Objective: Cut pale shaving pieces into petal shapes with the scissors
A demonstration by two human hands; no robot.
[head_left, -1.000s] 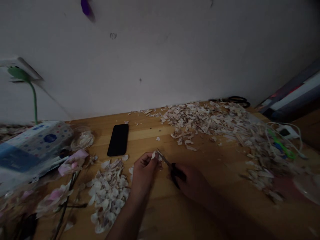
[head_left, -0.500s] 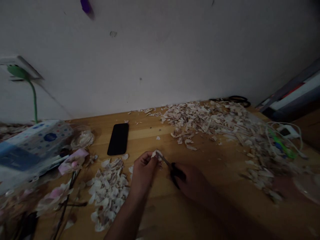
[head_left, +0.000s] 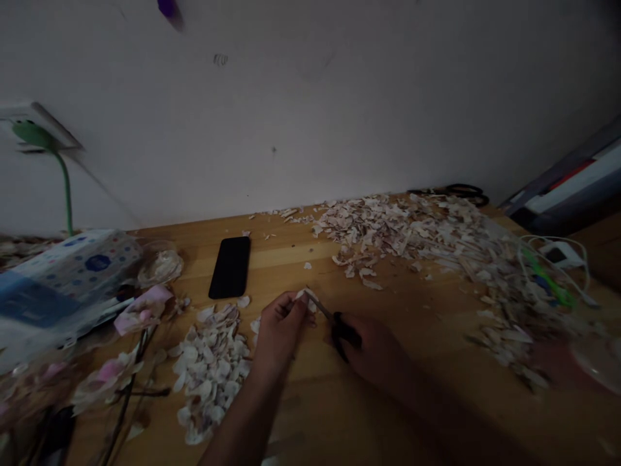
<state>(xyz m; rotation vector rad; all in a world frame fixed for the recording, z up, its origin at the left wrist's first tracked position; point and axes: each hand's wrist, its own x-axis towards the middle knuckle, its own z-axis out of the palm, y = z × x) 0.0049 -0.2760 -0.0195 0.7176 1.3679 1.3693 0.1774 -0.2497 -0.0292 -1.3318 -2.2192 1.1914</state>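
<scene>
My left hand [head_left: 283, 325] pinches a small pale petal-like piece [head_left: 305, 298] between thumb and fingers. Black-handled scissors [head_left: 343, 333] are gripped in my right hand [head_left: 376, 349]. Their blades reach left and touch the piece at my left fingertips; how far the blades are apart I cannot tell. Beside my left forearm lies a pile of rounded, pale petal-like pieces [head_left: 213, 372]. A wide heap of pale, curled scraps [head_left: 388, 226] spreads over the back and right of the wooden table [head_left: 310, 414].
A black phone [head_left: 229, 267] lies behind my left hand. At the left are a tissue pack [head_left: 72, 278] and pink artificial flowers [head_left: 109, 371] on dark stems. A second pair of scissors [head_left: 466, 191] rests at the back right, near a white cable [head_left: 585, 259].
The pale piece has shifted slightly between my left fingertips, with the scissor blades still at it. The whole view has tilted very slightly; both hands stay in nearly the same place.
</scene>
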